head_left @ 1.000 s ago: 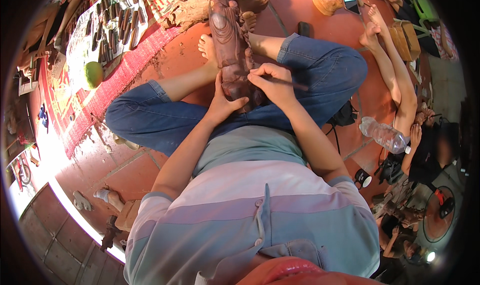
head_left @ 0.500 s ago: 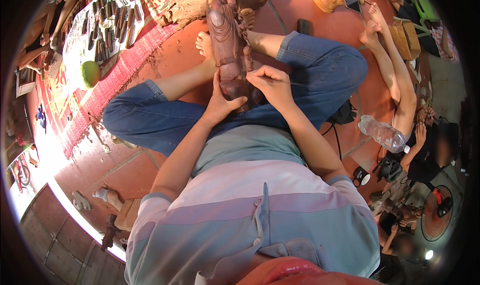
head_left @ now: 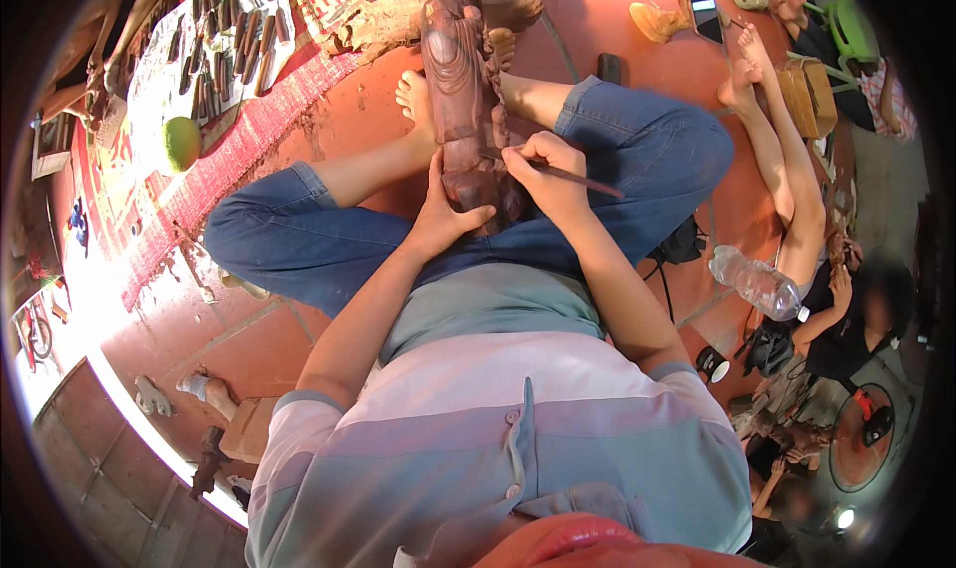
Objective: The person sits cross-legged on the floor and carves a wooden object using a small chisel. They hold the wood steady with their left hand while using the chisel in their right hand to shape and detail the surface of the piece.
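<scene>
A dark brown carved wooden statue (head_left: 461, 90) of a robed figure lies lengthwise between my bent legs, its base towards my lap. My left hand (head_left: 442, 218) grips the base from the left side, with the thumb laid across it. In my right hand (head_left: 550, 178) is a slim dark carving tool (head_left: 594, 183), pinched like a pencil. Its tip meets the statue's lower part, and its back end sticks out to the right over my jeans. The exact shape of the tip is too small to tell.
Several wooden-handled tools (head_left: 236, 45) lie on a sheet at the far left, near a green round fruit (head_left: 181, 144). A log (head_left: 378, 20) lies beyond my feet. To the right are a plastic bottle (head_left: 759, 282), a black cup (head_left: 711, 364), a fan (head_left: 862, 437) and other seated people.
My right hand has shifted slightly to the right and turned, so the tool's shaft now shows. The left hand keeps its grip on the statue's base.
</scene>
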The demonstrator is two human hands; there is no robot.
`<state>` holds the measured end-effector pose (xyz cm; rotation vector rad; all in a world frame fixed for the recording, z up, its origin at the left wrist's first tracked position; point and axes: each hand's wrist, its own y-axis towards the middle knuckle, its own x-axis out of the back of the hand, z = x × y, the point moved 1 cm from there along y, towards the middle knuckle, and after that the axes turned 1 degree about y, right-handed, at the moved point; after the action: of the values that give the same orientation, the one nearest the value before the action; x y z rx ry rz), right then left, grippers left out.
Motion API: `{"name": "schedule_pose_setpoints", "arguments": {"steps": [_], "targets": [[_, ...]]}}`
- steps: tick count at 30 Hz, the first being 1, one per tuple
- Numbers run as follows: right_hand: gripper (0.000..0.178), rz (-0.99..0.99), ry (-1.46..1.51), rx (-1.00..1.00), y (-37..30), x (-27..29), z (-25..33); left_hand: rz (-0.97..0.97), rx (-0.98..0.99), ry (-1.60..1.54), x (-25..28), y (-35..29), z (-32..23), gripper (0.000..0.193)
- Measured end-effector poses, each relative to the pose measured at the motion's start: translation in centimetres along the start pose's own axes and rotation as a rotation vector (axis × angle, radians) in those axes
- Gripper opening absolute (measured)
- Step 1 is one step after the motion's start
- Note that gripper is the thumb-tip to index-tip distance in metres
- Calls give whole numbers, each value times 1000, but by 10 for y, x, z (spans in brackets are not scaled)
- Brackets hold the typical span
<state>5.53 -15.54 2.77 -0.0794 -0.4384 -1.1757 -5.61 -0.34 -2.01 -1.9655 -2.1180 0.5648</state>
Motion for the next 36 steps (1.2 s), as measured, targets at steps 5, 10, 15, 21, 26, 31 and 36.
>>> {"name": "schedule_pose_setpoints", "arguments": {"steps": [5,10,15,21,26,31,36], "targets": [[25,-115,47,24,8,-8,8,-13,-9,39,0,2,-3,117],[20,-1,-4,-131,-2,0,13,-24,2,25,1,2,2,117],[19,-107,48,-22,-4,-15,4,-32,6,82,-1,1,-6,117],[19,-96,102,-70,11,-14,5,-34,20,73,-1,0,-8,117],[20,19,-24,-67,5,-4,7,-40,-13,86,0,2,1,117],[23,-53,27,-43,6,-11,3,-42,17,103,-2,1,-5,118],[23,-56,31,-73,10,-15,10,-51,-6,109,-1,2,1,118]]}}
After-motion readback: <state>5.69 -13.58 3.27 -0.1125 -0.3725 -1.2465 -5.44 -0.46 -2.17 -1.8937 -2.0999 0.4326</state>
